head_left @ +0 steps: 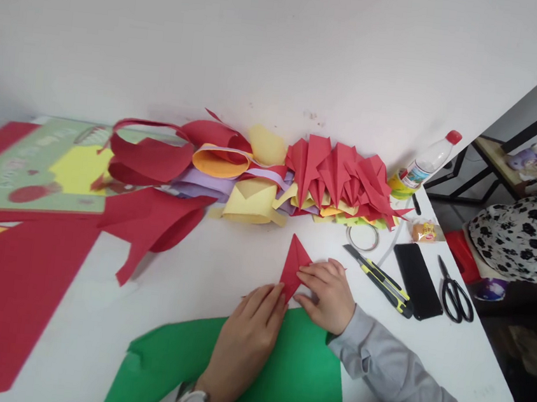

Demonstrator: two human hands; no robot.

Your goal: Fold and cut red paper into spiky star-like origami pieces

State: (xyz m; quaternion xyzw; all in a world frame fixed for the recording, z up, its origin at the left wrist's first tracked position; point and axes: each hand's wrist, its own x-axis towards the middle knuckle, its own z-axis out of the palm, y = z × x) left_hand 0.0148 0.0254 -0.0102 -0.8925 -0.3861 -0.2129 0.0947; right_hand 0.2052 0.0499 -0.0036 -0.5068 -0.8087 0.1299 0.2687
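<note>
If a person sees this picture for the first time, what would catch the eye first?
The eye would probably go first to the row of folded red paper shapes near the white wall, right of the middle. Next might come the large green sheet at the bottom centre. Near its far edge, the left hand and right hand touch a small folded red paper.

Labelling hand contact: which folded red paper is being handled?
The single pointed red piece with fingers of both the left hand and right hand on it; the bunched red pieces near the wall are untouched.
</note>
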